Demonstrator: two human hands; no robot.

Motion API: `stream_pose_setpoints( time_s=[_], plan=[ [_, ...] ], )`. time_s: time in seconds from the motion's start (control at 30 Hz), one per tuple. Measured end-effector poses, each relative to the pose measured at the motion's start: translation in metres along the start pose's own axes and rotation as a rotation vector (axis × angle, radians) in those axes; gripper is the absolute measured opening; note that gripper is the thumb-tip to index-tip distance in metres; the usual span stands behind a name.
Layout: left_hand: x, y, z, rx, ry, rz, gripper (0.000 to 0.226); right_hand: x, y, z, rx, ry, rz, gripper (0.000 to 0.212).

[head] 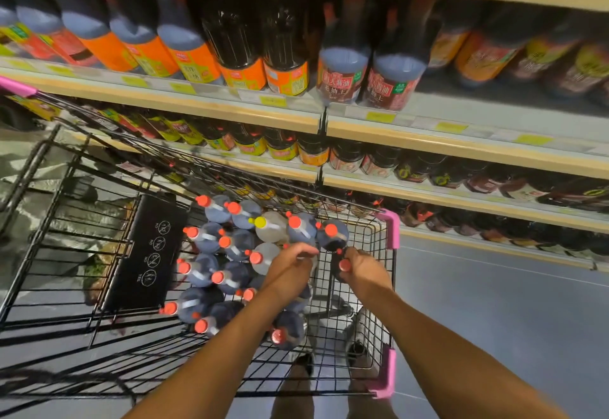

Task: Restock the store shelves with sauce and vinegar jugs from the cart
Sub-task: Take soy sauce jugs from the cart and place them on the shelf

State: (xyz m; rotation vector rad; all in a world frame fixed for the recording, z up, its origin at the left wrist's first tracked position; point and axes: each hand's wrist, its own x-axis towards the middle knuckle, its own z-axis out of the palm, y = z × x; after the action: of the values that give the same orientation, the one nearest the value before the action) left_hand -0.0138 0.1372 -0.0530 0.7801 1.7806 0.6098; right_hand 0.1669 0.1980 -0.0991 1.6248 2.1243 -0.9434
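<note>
Both bare forearms reach forward and down from the lower edge of the view, drawing closer together toward the hands. The left hand (290,262) is palm down, fingers curled downward. The right hand (361,268), just beside it, is closed in a fist-like grip, knuckles up, thumb side toward the left hand.

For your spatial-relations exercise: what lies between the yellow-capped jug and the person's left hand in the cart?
Head view: a pale, red-capped jug sits between the yellow-capped jug and the left hand.
</note>
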Motion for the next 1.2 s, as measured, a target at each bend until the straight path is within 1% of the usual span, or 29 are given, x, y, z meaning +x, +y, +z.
stream_pose_setpoints(
  time_s=[0.07, 0.2, 0.3, 0.4, 0.47, 0.57, 0.67, 0.73, 0.8, 0.87, 1.0, 1.07, 1.13, 1.2],
  plan=[
    [0.0, -0.003, -0.001, -0.04, -0.008, -0.007, 0.034, -0.001, 0.003, -0.001, 0.017, 0.009, -0.028, 0.03],
    [0.002, -0.007, -0.005, -0.093, 0.006, -0.012, 0.031, -0.005, 0.014, -0.013, 0.094, 0.028, -0.041, 0.019],
    [0.002, -0.008, -0.01, -0.104, 0.015, 0.005, 0.028, -0.017, 0.014, -0.029, 0.225, 0.041, -0.175, 0.011],
    [0.008, -0.006, -0.016, -0.115, 0.039, 0.023, 0.025, -0.031, 0.005, -0.054, 0.314, 0.076, -0.332, 0.009],
    [0.012, -0.001, -0.019, -0.124, 0.042, 0.021, 0.026, -0.038, -0.006, -0.076, 0.329, 0.091, -0.393, 0.01],
    [0.016, 0.009, -0.024, -0.137, 0.052, -0.001, 0.031, -0.044, -0.025, -0.114, 0.367, 0.064, -0.498, 0.013],
    [0.016, 0.019, -0.034, -0.289, 0.004, -0.096, 0.031, -0.043, -0.042, -0.153, 0.467, 0.021, -0.571, 0.02],
    [0.016, 0.025, -0.04, -0.397, -0.077, -0.141, 0.037, -0.04, -0.054, -0.172, 0.533, -0.024, -0.58, 0.024],
    [0.015, 0.031, -0.042, -0.483, -0.097, -0.188, 0.037, -0.035, -0.066, -0.186, 0.601, -0.081, -0.588, 0.024],
    [0.013, 0.035, -0.041, -0.572, -0.109, -0.237, 0.039, -0.029, -0.077, -0.194, 0.62, -0.096, -0.623, 0.026],
    [0.007, 0.033, -0.042, -0.684, -0.199, -0.24, 0.043, -0.015, -0.091, -0.195, 0.63, -0.11, -0.629, 0.03],
    [0.005, 0.03, -0.042, -0.74, -0.176, -0.228, 0.043, -0.01, -0.095, -0.187, 0.673, -0.127, -0.599, 0.029],
    [0.003, 0.024, -0.039, -0.835, -0.143, -0.22, 0.043, -0.004, -0.098, -0.176, 0.719, -0.131, -0.534, 0.033],
    [0.002, 0.016, -0.037, -0.919, -0.126, -0.222, 0.055, 0.004, -0.097, -0.161, 0.811, -0.126, -0.414, 0.032]
  ],
)
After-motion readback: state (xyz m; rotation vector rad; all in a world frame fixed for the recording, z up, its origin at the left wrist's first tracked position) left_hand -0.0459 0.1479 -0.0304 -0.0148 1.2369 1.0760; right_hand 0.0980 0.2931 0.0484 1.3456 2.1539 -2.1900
